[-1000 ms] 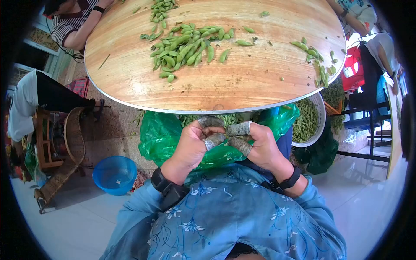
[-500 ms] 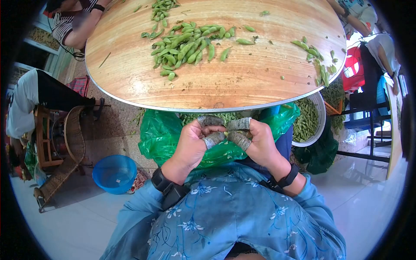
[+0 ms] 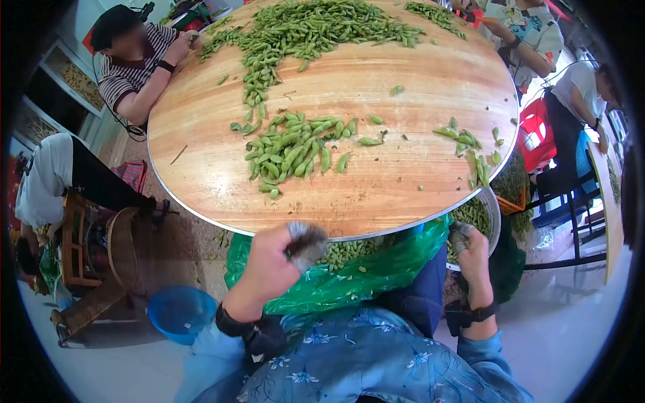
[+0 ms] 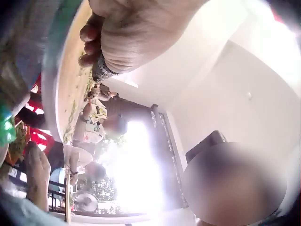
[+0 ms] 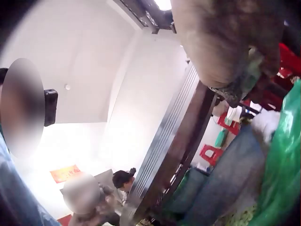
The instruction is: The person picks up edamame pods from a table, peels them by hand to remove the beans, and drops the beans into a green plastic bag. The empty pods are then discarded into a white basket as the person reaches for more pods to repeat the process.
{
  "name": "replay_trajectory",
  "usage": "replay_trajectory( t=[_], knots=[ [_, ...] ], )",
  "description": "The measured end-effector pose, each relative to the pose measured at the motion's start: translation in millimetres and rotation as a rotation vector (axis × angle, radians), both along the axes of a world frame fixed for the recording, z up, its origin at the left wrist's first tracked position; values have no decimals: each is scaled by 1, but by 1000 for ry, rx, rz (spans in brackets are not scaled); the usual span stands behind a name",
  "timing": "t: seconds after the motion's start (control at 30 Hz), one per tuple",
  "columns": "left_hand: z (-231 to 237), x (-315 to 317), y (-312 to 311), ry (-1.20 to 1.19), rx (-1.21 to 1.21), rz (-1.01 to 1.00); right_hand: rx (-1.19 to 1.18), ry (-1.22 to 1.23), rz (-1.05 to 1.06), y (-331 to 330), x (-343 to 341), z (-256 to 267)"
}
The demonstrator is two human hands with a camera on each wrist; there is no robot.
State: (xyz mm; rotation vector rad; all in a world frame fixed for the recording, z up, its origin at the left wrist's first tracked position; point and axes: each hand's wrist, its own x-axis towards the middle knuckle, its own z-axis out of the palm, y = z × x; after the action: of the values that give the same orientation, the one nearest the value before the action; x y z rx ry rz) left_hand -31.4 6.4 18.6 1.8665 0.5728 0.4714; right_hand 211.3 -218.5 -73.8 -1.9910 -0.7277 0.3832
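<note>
My left hand [image 3: 272,265], its wrapped fingertips blurred, is at the table's near edge, below a pile of green pods [image 3: 292,151]. The left wrist view shows this hand [image 4: 136,35] with loosely bent fingers and nothing visible in them. At the right, over the rim of a white basket [image 3: 496,232] of pods, is my right hand [image 3: 472,258]. In the right wrist view the right hand [image 5: 225,42] pinches a pale green pod [image 5: 253,68]. Between the hands, a green plastic bag [image 3: 349,285] on the lap contains shelled beans [image 3: 346,252].
A larger heap of pods [image 3: 316,27] covers the far side of the wooden table [image 3: 356,80]. More pods [image 3: 478,164] are by its right edge. A blue basin [image 3: 180,312] stands on the floor at left. Other people sit around the table.
The hands, together over the bag before, have parted: the left moved to the table edge, the right out towards the basket. The head view has tilted up, showing more table.
</note>
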Motion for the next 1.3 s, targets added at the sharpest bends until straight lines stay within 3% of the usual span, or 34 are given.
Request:
replay_trajectory(
  t=[0.07, 0.13, 0.17, 0.23, 0.27, 0.33, 0.4, 0.53, 0.67, 0.77, 0.83, 0.87, 0.9, 0.97, 1.13, 1.3],
  knots=[
    [9, 25, 15, 4, 115, 19, 3, 6, 4, -6, 2, 6],
    [8, 57, 28, -101, 381, -3, 146, 184, -12, -9, 3, 4],
    [8, 71, 33, -104, 384, -8, 150, 181, -17, -9, 1, 5],
    [5, 96, 40, -91, 704, 17, 163, 243, 64, -6, -7, 12],
    [4, 105, 43, -95, 707, 9, 154, 279, 64, -3, -12, 17],
    [1, 123, 45, 0, 950, 26, 219, 354, 89, 1, -21, 21],
    [-5, 135, 48, 82, 971, -19, 261, 456, 172, 2, -26, 29],
    [-3, 144, 51, 240, 975, -51, 262, 372, 276, 7, -29, 39],
    [-4, 142, 50, 226, 994, -46, 275, 323, 321, 21, -33, 55],
    [3, 124, 35, 61, 957, -35, 384, 326, 300, 36, -41, 58],
    [15, 105, 16, -72, -100, -105, 471, 349, 314, 48, -48, 68],
    [13, 95, 11, -139, -394, -105, 479, 446, 339, 53, -51, 72],
    [11, 85, 6, -134, -399, -92, 472, 457, 346, 58, -55, 74],
    [7, 65, -2, -141, -813, -54, 487, 594, 421, 69, -63, 75],
    [-7, 45, -21, -207, -810, 69, 489, 671, 546, 86, -75, 73],
    [-13, 39, -23, -248, -790, 43, 449, 685, 536, 89, -78, 72]
  ],
)
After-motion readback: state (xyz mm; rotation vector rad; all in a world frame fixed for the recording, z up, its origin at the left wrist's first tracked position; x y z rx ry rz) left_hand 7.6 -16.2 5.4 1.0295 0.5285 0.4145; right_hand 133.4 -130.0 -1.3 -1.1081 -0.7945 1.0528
